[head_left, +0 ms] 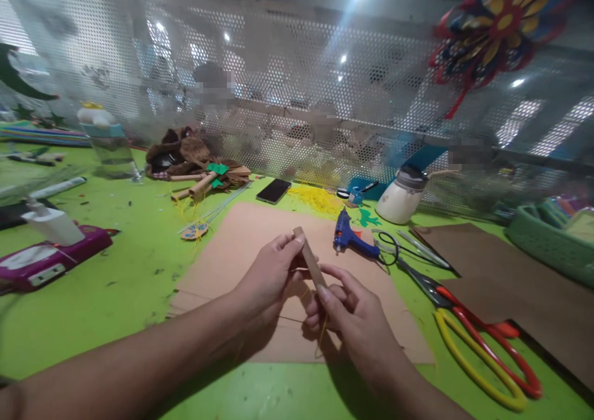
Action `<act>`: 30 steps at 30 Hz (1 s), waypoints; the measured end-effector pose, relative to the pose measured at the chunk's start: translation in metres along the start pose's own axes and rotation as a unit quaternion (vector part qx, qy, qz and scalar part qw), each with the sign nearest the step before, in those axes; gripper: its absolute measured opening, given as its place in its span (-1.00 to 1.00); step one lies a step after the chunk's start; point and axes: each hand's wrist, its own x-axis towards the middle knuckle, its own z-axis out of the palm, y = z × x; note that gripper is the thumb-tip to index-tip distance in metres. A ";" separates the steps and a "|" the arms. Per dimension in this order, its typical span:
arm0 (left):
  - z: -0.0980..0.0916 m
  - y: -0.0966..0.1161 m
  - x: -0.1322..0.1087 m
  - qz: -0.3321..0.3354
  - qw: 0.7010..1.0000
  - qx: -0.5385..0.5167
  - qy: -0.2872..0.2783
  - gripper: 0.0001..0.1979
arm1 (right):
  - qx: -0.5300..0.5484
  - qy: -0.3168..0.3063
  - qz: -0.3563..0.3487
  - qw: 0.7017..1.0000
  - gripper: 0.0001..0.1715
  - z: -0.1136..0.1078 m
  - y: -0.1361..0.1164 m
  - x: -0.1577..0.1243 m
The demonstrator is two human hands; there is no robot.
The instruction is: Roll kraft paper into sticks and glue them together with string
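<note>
Between my two hands is a narrow brown cardboard strip [310,260], tilted with its far end up to the left. My left hand [273,271] pinches the strip's far end between thumb and fingers. At the near end, my right hand [355,308] grips it with the thumb on top. A thin yellow string [321,339] hangs down by my right fingers; where it is fastened I cannot tell. Beneath both hands lie large light-brown paper sheets [241,237]. A blue glue gun [355,240] rests on the sheets beyond my right hand.
Large red-and-yellow-handled scissors [477,339] lie at the right beside dark brown sheets [524,296]. A green basket [547,247] stands farther right. At the back are a phone [273,191], yellow shreds [315,198] and a white jar [400,200]. A purple power strip [60,256] lies left.
</note>
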 end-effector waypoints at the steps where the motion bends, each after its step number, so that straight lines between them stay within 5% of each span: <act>1: 0.000 0.000 0.000 0.001 1.000 0.001 0.001 -0.78 | 0.002 0.000 0.001 1.000 -0.27 0.000 0.000 0.000; 13: -0.011 -0.003 0.014 0.060 0.994 0.016 0.085 -0.80 | -0.042 -0.003 -0.034 0.999 -0.27 -0.008 0.020 0.006; 30: -0.017 -0.012 0.018 0.088 0.993 -0.013 0.081 -0.80 | -0.059 -0.015 -0.039 0.997 -0.24 -0.008 0.023 0.010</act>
